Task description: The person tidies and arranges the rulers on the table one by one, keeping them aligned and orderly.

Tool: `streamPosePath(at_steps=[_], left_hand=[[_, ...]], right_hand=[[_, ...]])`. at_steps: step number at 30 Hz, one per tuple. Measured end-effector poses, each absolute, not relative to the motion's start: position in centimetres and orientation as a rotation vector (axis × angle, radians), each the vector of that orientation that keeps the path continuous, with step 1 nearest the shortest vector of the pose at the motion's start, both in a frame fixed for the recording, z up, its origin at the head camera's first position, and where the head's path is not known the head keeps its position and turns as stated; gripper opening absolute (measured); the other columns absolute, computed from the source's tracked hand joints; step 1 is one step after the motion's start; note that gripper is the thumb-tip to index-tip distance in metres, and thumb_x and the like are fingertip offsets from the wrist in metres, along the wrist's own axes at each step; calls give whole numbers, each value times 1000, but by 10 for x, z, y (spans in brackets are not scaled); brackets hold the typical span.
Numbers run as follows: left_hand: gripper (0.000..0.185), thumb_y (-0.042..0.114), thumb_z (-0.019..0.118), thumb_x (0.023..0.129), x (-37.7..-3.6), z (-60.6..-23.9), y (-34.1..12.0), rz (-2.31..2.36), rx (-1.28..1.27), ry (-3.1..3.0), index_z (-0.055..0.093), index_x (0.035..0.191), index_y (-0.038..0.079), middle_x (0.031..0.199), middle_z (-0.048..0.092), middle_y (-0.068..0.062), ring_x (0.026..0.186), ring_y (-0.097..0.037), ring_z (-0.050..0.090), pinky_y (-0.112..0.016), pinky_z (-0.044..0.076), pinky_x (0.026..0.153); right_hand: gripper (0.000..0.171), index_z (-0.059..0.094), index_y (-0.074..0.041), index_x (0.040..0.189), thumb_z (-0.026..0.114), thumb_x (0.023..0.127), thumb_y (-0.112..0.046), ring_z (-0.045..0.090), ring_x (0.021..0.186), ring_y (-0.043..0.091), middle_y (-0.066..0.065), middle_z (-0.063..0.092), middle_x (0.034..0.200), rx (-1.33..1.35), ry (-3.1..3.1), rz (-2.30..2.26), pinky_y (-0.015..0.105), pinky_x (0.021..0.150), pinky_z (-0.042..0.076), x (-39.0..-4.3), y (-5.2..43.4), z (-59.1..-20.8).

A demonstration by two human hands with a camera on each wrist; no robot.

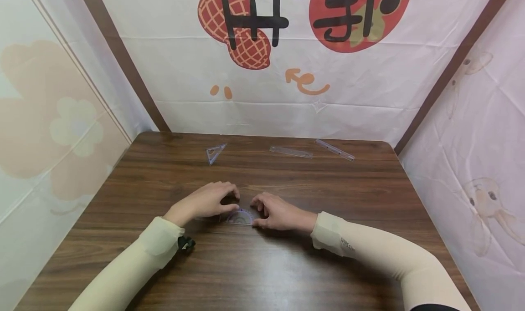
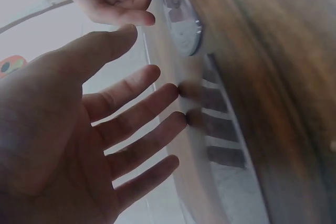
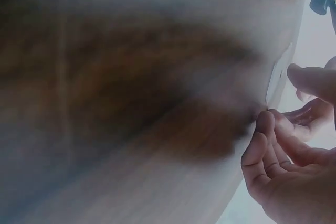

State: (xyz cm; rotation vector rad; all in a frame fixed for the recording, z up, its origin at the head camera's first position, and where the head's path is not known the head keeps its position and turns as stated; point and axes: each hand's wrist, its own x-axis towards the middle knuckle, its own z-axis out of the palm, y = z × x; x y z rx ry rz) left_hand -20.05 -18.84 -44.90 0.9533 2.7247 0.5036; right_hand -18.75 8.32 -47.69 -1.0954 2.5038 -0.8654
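A clear protractor (image 1: pixel 241 217) with blue markings lies flat on the table, its curved side facing away. My left hand (image 1: pixel 207 201) hovers at its left side, thumb tip near the curved edge; in the left wrist view that hand's fingers (image 2: pixel 142 135) are spread and hold nothing. At the protractor's right corner is the thumb of my right hand (image 1: pixel 279 212), whose other fingers curl loosely apart from it. A second clear flat piece (image 2: pixel 239 182) lies below the left fingers; the hand hides most of it in the head view.
Toward the far edge of the brown wooden table (image 1: pixel 262 265) lie a clear set square (image 1: pixel 214 153), a clear ruler (image 1: pixel 291 152) and another ruler (image 1: pixel 335 150) with a bluish tint. Printed cloth (image 1: pixel 262 115) hangs behind the table and along both sides.
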Motion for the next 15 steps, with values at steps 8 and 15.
streamPosePath(at_steps=[8,15], left_hand=[[35,35,73,105,-218,-443,-175,524,963,2716,68,130,12,127,70,-6,118,-31,67,-54,54,100],[42,37,73,105,-240,-439,-159,523,960,2755,67,137,11,133,68,-6,125,-32,65,-54,53,103]], right_hand=[[49,63,-3,139,82,99,-25,61,89,18,7,65,113,-1066,2569,-899,29,78,52,-200,101,-471],[43,65,-7,137,80,101,-26,63,91,17,6,65,117,-970,2650,-912,30,78,54,-217,122,-468]])
